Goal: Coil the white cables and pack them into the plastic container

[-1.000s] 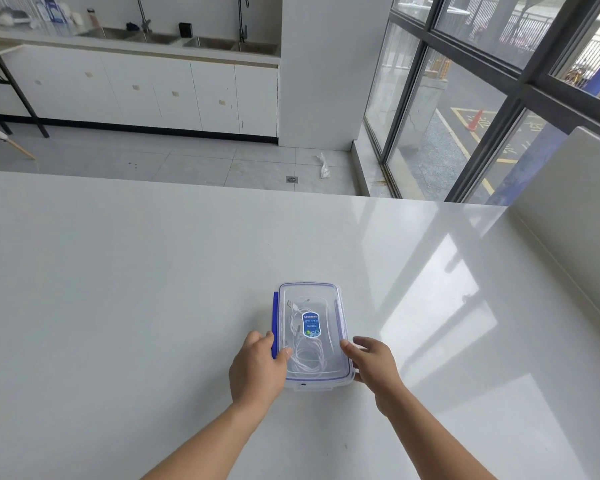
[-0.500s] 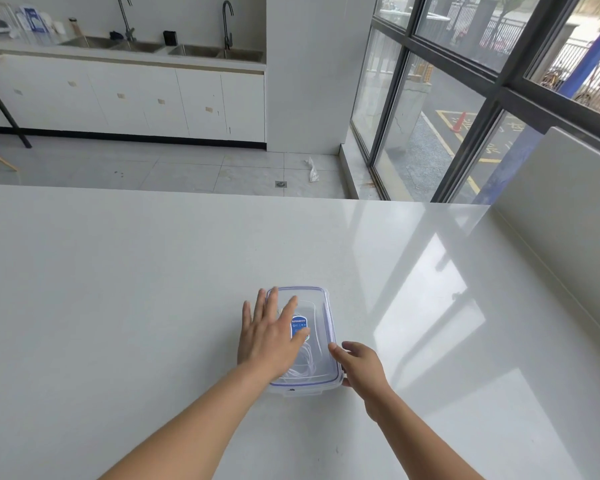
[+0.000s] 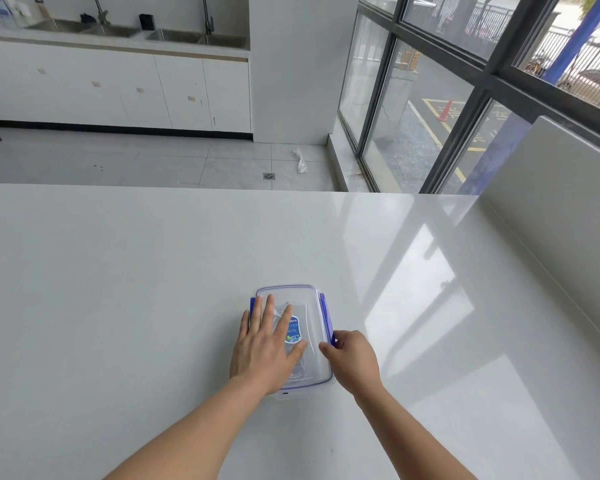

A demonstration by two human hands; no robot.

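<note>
The fingers (image 3: pixel 268 308) of the left hand (image 3: pixel 262 348) are laid straight and spread, pressed flat on the clear lid (image 3: pixel 310 308) and holding nothing. The fingers (image 3: pixel 338 338) of the right hand (image 3: pixel 353 362) are curled round the near end of the right-side clip (image 3: pixel 326 317), with the thumb set against the lid's edge.

The container (image 3: pixel 293 393) is placed on the white tabletop (image 3: pixel 118 289), close in front of the person. The white cables (image 3: pixel 300 367) are seen through the lid, lying inside beneath a blue sticker (image 3: pixel 293 329). Packing is judged to be done, and the step in hand is taken to be the closing of the box. Whether the right-side clip is already latched cannot be told.

For the next move, that clip is likely to need folding down until it catches, while the lid is kept level by the flat left hand. The left-side clip (image 3: pixel 252 304), partly hidden by the left hand, should be checked afterwards.

The container is kept well apart from the far edge of the tabletop and from the raised panel (image 3: pixel 551 209) at the right. Bare surface is left on every side, so room for both forearms is not restricted.
</note>
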